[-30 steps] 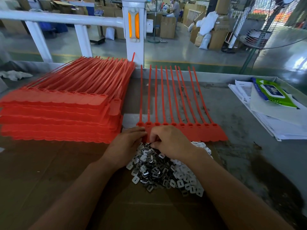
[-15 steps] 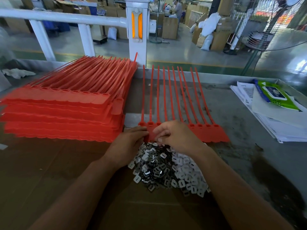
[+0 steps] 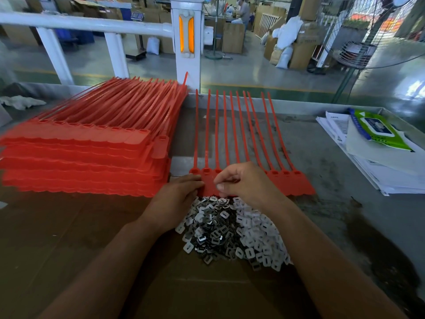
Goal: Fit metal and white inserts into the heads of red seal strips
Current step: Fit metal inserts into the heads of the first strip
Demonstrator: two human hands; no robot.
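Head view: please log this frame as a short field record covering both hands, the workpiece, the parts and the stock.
left hand: fingers straight, resting on the left end of the seal strip row
right hand: curled over the row's heads; any insert in it is hidden
inserts pile: metal and white, loose on cardboard, just below the heads
strip stack: left of the row
wipes pack: on papers, far right
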